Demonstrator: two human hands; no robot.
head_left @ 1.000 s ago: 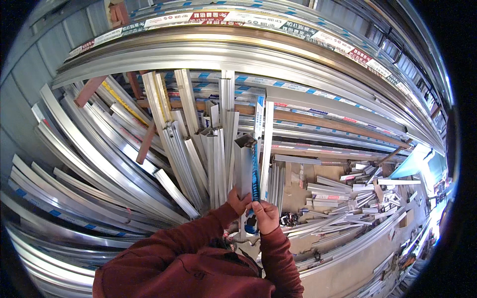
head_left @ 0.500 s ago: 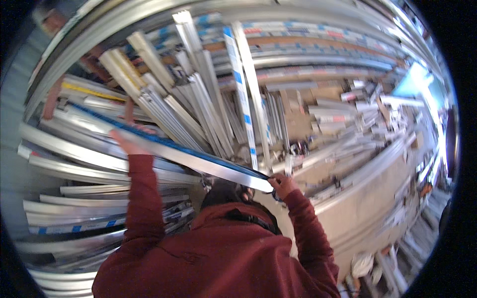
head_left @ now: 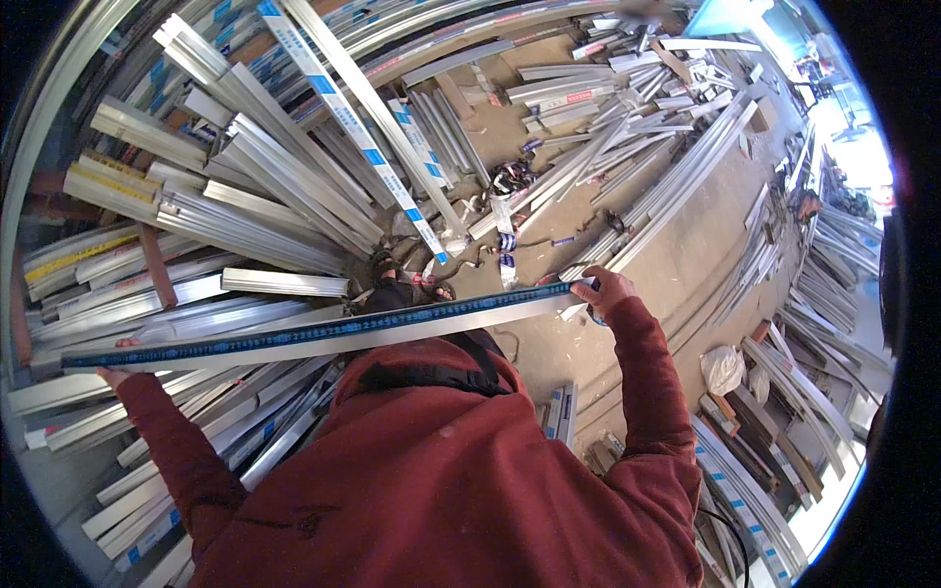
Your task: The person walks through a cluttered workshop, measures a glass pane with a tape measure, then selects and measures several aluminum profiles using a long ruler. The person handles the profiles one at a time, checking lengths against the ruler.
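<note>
A long pale metal profile (head_left: 461,324) lies crosswise in front of my body, with the blue blade of a tape measure (head_left: 323,331) stretched along its top. My left hand (head_left: 120,373) is closed around the profile near its left end, fingers showing on the far edge. At the other end, my right hand (head_left: 610,290) grips the tape measure against the profile. A dark part shows under the right fingers; most of the tape's case is hidden. The left tip of the blade reaches past my left hand.
Bundles of metal profiles (head_left: 284,186) lean at the upper left, with more stacked below the left hand (head_left: 235,421). A blue-and-white taped profile (head_left: 368,147) slants beyond my feet (head_left: 387,279). Offcuts (head_left: 627,108) and a white plastic bag (head_left: 723,370) lie on the right.
The profile has swung from sloping down rightward to tilting slightly up rightward. My left hand has moved left and down, my right hand slightly right and up. The view has shifted too.
</note>
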